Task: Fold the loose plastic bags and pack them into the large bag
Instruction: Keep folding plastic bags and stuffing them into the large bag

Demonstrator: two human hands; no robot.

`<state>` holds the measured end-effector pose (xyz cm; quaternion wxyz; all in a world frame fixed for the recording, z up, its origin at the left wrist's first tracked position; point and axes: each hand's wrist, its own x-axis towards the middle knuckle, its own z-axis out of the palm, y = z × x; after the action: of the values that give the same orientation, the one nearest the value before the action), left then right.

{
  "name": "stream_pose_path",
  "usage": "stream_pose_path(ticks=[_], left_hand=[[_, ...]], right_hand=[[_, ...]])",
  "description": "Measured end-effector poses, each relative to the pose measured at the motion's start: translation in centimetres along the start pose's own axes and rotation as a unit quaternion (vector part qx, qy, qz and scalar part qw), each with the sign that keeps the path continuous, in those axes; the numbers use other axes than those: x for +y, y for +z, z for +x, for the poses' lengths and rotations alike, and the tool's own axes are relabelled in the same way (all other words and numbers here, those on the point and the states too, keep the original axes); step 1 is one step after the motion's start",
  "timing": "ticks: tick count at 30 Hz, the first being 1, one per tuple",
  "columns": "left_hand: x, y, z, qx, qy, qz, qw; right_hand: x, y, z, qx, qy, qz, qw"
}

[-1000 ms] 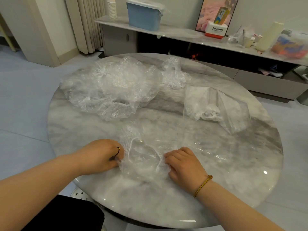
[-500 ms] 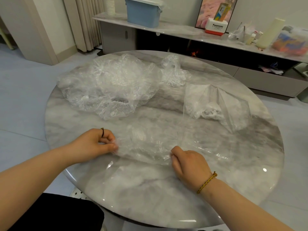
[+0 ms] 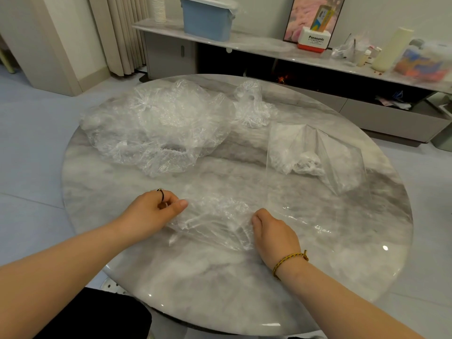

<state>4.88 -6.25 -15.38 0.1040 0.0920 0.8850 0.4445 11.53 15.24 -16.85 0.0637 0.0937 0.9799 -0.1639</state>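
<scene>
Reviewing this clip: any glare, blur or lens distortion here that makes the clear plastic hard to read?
Head view: sharp at centre, evenly lit, shadows faint; small glare spots on the glossy table; the clear bag pinched by the left hand and right hand nearly merges with the marble veining; wide-angle distortion tilts the shelf behind.

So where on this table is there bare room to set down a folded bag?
Free: the table along its near edge, and the left strip between the crumpled pile and the left hand. Crowded: the far half, with that pile, the small bag and the large bag; the held bag spans across to the right hand.
</scene>
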Motion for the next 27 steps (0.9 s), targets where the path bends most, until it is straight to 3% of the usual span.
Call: stream_pose_path(ticks=[5, 8, 11, 12, 14, 15, 17, 21, 23, 25, 27], left_hand=[[0.9, 0.8, 0.2, 0.013, -0.028, -0.057, 0.998], [1.1, 0.6, 0.2, -0.01, -0.05, 0.054, 0.997], [1.3, 0.2, 0.0, -0.015, -0.046, 0.233, 0.971], [1.3, 0.2, 0.0, 0.028, -0.009, 0.274, 0.961], [1.1, 0.6, -0.1, 0.117, 0.145, 0.281, 0.942], [1.3, 1.1, -0.3, 0.125, 0.229, 0.284, 0.923], [1.5, 2.4, -0.6, 0.081, 0.325, 0.333, 0.882], [1.9, 4.6, -1.0, -0.101, 0.225, 0.417, 0.875], [1.0, 5.0, -0.4, -0.147, 0.184, 0.419, 0.877], [1.0, 5.2, 0.1, -0.16, 0.158, 0.417, 0.881], [1.1, 5.4, 0.1, -0.175, 0.153, 0.421, 0.877]], right_hand=[[-0.8, 0.0, 0.0, -0.016, 0.024, 0.014, 1.0], [-1.1, 0.0, 0.0, -0.013, 0.029, 0.006, 0.999], [-1.1, 0.1, 0.2, -0.021, 0.032, 0.001, 0.999], [-1.2, 0.2, 0.2, -0.023, 0.035, 0.002, 0.999], [-1.3, 0.1, 0.2, -0.026, 0.039, 0.006, 0.999], [-1.4, 0.1, 0.1, -0.028, 0.04, 0.009, 0.999], [-1.5, 0.1, 0.1, -0.045, 0.038, 0.016, 0.998], [-1.9, -1.1, -0.8, -0.07, 0.009, 0.015, 0.997], [-2.1, -1.8, -1.0, -0.029, -0.005, -0.027, 0.999], [-1.7, -1.6, -0.9, 0.118, -0.085, -0.074, 0.987], [-1.3, -0.4, -0.6, 0.217, -0.191, -0.057, 0.956]])
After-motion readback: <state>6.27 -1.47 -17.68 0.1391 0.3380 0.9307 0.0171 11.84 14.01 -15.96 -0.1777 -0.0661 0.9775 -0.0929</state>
